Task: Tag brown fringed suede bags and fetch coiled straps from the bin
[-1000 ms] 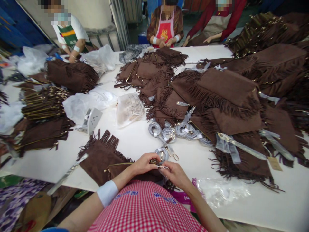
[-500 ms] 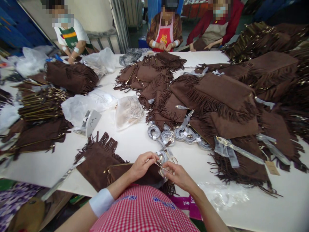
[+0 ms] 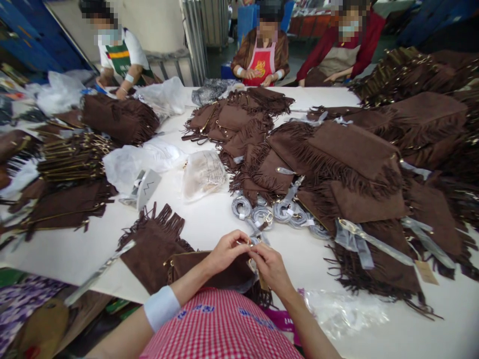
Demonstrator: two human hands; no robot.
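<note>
My left hand (image 3: 225,252) and my right hand (image 3: 270,267) meet close to my body, fingertips pinched together on a small wrapped chain strap with a gold clasp (image 3: 254,243). Beneath them lies a brown suede fringed bag (image 3: 157,247), its gold zip edge facing me. Several more coiled wrapped chain straps (image 3: 269,213) lie just beyond my hands on the white table (image 3: 209,219).
Large heaps of brown fringed bags (image 3: 352,164) fill the right and far middle; more stacks (image 3: 71,164) sit at the left. Plastic bags (image 3: 202,173) lie centre-left, clear wrap (image 3: 344,311) at my right. Three people work at the far edge.
My hands have drawn closer together and the strap's coil is now hidden between my fingers. The view has tilted slightly upward.
</note>
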